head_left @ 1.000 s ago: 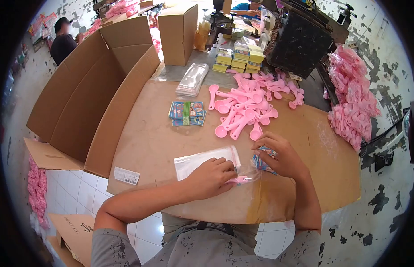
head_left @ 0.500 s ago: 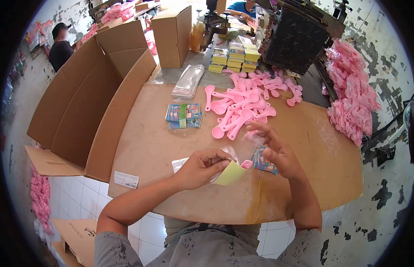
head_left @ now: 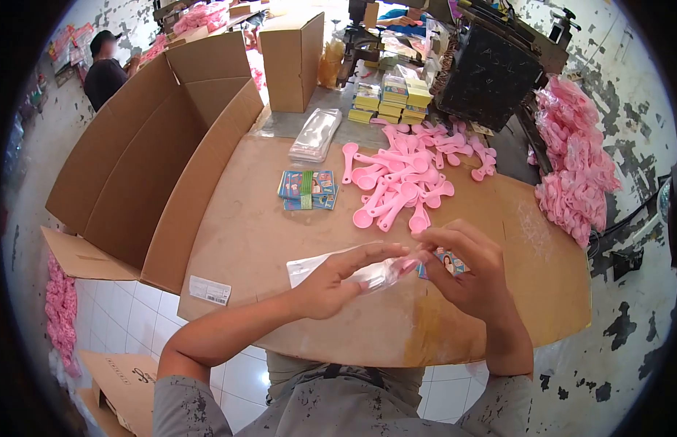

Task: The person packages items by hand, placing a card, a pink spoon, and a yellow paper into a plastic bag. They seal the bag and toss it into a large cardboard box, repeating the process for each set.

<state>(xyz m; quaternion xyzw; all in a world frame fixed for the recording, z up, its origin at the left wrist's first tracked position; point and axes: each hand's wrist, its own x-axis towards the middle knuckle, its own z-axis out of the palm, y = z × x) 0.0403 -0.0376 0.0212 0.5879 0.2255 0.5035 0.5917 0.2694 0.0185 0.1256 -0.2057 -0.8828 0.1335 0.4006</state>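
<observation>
My left hand (head_left: 330, 286) has its thumb and fingers round the near end of a clear plastic bag (head_left: 386, 277). My right hand (head_left: 471, 271) pinches the far end of the same bag. A pinkish shape shows through the plastic between my hands, partly covered by the fingers. Under my left hand lies a whitish stack of flat plastic bags (head_left: 303, 270). Printed blue cards (head_left: 449, 262) lie beneath my right hand, mostly hidden. Just beyond my hands spreads a heap of pink measuring spoons (head_left: 397, 178).
Banded cards (head_left: 307, 191) and clear bags (head_left: 315, 136) lie left of the spoons. A large open carton (head_left: 200, 189) stands at the left. Card stacks (head_left: 393, 95) and a black machine box (head_left: 488, 76) are behind. Pink bagged goods (head_left: 571, 167) hang right. Other people work farther back.
The yellow-green card and pink spoon, seen apart from the bag before, no longer show plainly. My right hand has come down and closed on the bag, near my left fingers.
</observation>
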